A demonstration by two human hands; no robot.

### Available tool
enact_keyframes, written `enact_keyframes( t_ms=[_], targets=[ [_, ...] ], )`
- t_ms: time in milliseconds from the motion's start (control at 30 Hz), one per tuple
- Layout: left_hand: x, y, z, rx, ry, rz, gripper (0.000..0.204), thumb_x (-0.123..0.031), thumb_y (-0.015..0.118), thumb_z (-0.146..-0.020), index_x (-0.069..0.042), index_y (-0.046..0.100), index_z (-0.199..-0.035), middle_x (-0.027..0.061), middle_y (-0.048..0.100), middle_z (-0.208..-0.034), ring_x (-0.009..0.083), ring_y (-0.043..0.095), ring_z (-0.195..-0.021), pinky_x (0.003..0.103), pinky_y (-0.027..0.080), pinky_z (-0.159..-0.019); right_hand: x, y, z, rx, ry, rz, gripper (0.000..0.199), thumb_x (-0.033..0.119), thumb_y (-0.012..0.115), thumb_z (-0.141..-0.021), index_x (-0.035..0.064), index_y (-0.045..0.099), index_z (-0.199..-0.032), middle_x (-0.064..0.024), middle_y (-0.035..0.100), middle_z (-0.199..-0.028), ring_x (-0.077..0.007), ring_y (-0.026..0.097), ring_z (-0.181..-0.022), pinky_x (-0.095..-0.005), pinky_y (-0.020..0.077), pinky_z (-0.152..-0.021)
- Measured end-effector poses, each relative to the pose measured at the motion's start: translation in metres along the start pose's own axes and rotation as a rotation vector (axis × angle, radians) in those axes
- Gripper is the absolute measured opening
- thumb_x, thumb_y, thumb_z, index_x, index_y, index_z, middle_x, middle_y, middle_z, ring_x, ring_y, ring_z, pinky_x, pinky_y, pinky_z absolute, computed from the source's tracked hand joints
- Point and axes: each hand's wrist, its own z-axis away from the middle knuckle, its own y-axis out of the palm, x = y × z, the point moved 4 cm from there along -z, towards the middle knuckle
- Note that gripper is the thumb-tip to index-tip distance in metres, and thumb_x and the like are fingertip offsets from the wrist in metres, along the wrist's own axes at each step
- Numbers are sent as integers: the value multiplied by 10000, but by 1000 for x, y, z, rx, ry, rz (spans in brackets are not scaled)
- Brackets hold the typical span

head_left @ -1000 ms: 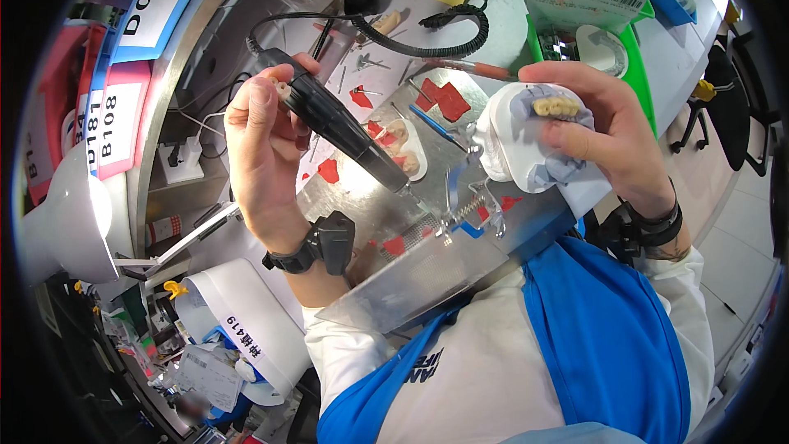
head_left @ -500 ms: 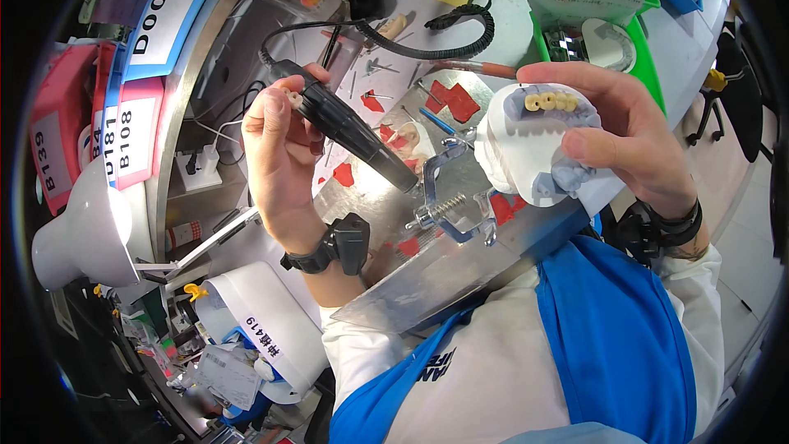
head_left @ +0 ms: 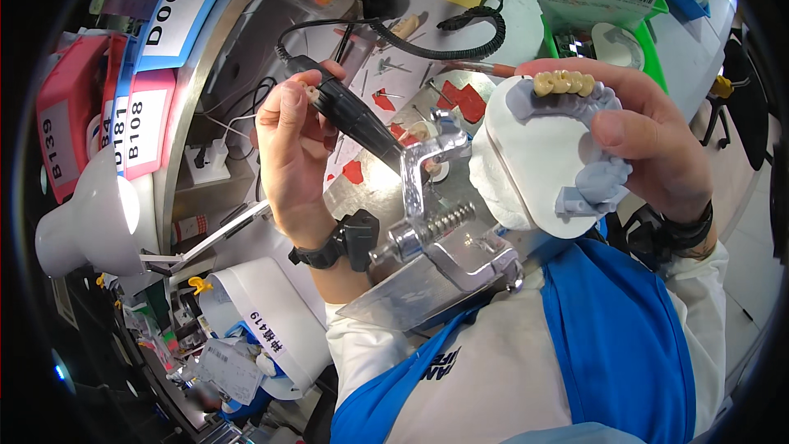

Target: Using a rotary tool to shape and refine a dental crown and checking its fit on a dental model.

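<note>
My left hand (head_left: 289, 148) is closed around a black dental handpiece (head_left: 359, 122), whose nose slants down to the right. A small tooth-coloured piece (head_left: 311, 94) sits at the thumb and fingertips of the same hand. In my right hand (head_left: 653, 136) is a white and grey plaster dental model (head_left: 526, 136), gripped along its right side. Yellowish joined crowns (head_left: 565, 83) stand on its upper arch, near my fingers. A metal articulator (head_left: 427, 226) with a spring is attached to the model's left side and partly covers the handpiece's tip.
Beneath my hands is a metal tray (head_left: 403, 296) with red wax scraps (head_left: 470, 103) and scattered burs beyond it. A coiled cable (head_left: 444, 53) crosses the bench. A green bin (head_left: 653, 62) stands far right. A white lamp (head_left: 90, 226) and white tub (head_left: 288, 325) are at left.
My right hand has lifted and tilted the model with its articulator; both look larger, and the crowns show more from the side. My left hand still holds the handpiece, nearly unmoved.
</note>
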Motion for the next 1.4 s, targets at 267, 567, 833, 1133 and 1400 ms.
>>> enact_keyframes(
  t_ms=[267,567,833,1133,1400],
  targets=[
    [0,-10,-1,53,-36,-20,259,-253,524,-931,-19,629,-972,155,637,-1000,45,508,-584,162,355,-458,-7,2,5,2,151,-325,533,256,596,-818,-68,461,-1220,-124,620,-961,-132,625,-872,-266,532,-714],
    [-4,-5,-2,115,4,-44,261,-255,520,-933,-20,629,-965,146,633,-994,43,507,-598,157,365,-467,-11,0,4,321,11,-777,318,163,479,-927,-4,475,-1198,-174,563,-1170,-257,620,-996,-393,549,-838],
    [-7,2,2,95,35,-25,251,-261,549,-917,-27,632,-959,141,636,-992,50,545,-634,154,368,-469,-14,1,-3,367,127,-822,346,176,428,-954,9,431,-1257,-163,536,-1225,-272,571,-1087,-447,529,-868],
    [12,-21,-10,134,19,43,259,-271,567,-906,-21,631,-925,161,637,-985,51,506,-581,161,365,-456,-19,2,-2,221,130,-717,501,235,517,-914,-39,364,-1305,-171,460,-1293,-224,508,-1157,-373,445,-958],
    [-3,-1,5,5,67,-37,268,-268,563,-907,-16,636,-961,168,651,-958,18,426,-490,157,336,-433,-16,12,-3,44,112,-555,571,300,533,-903,-77,351,-1291,-179,469,-1265,-207,529,-1112,-313,448,-930]
  ],
)
